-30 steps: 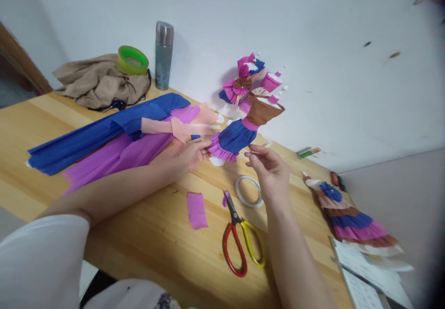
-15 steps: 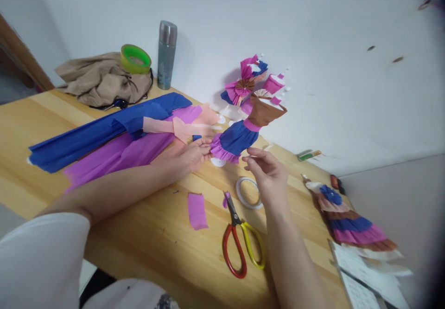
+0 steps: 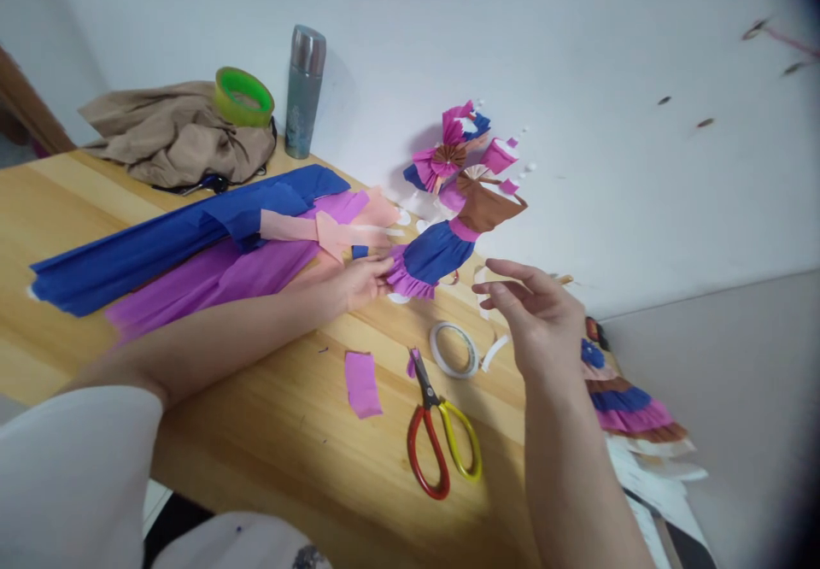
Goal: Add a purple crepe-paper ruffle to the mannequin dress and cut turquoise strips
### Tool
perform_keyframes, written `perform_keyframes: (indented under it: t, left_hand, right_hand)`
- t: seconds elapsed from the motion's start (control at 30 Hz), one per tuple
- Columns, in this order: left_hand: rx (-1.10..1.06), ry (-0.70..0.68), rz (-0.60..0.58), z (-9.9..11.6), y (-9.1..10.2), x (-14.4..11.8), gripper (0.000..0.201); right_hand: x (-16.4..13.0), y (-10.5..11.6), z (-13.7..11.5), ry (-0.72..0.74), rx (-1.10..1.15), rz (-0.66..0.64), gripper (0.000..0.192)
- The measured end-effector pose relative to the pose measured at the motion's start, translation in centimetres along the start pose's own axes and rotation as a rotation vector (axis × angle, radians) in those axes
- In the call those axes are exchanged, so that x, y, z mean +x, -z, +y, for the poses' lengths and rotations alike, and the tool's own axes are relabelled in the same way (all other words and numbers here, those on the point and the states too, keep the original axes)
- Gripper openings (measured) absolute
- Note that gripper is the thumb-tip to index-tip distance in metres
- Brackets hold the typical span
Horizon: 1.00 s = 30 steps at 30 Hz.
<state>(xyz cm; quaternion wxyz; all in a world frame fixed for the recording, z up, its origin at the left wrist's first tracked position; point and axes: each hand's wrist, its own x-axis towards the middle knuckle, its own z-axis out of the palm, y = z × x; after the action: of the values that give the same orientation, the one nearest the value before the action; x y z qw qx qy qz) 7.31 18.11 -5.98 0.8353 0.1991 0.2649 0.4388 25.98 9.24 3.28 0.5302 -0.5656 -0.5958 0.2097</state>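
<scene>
A small crepe-paper dress [image 3: 439, 249], with a brown top, purple waistband, blue skirt and purple ruffled hem, leans up and to the right over the wooden table. My left hand [image 3: 365, 284] is closed on its ruffle at the lower left. My right hand [image 3: 541, 313] hovers to the right of the skirt, apart from it, its fingers slightly spread. Beside those fingertips is a thin white strip [image 3: 482, 304]; whether they touch it I cannot tell. Below the dress lie a roll of white tape [image 3: 453, 349] and scissors [image 3: 430, 398] with red and yellow handles.
Blue crepe paper [image 3: 160, 249] and purple crepe paper [image 3: 211, 283] spread across the left. Behind are a brown cloth [image 3: 166, 133], a green tape roll [image 3: 243, 97] and a flask [image 3: 306, 95]. Another layered paper dress [image 3: 634, 407] lies at right. A purple scrap [image 3: 362, 384] is in front.
My right hand has moved right, away from the hem, and now partly covers the other dress. My left hand still holds the ruffle. The view has shifted slightly.
</scene>
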Motion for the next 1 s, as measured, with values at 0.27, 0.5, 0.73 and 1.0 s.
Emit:
perform_keyframes:
  t: [0.27, 0.5, 0.73, 1.0]
  left_hand:
    - [0.272, -0.203, 0.068, 0.5, 0.2, -1.1, 0.001]
    - [0.599, -0.598, 0.17, 4.5, -3.7, -2.7, 0.012]
    - [1.078, -0.884, -0.037, 10.4, -12.2, -4.7, 0.006]
    - [0.969, -0.682, 0.151, 9.3, -9.8, -5.1, 0.013]
  right_hand:
    - [-1.7, -0.1, 0.5, 0.009, -0.014, -0.091, 0.023]
    - [-6.1, 1.6, 1.3, -0.021, -0.262, -0.379, 0.016]
    - [-10.7, 1.4, 2.0, -0.057, -0.512, -0.633, 0.016]
    - [-12.2, 1.0, 1.9, -0.141, -0.689, -0.667, 0.004]
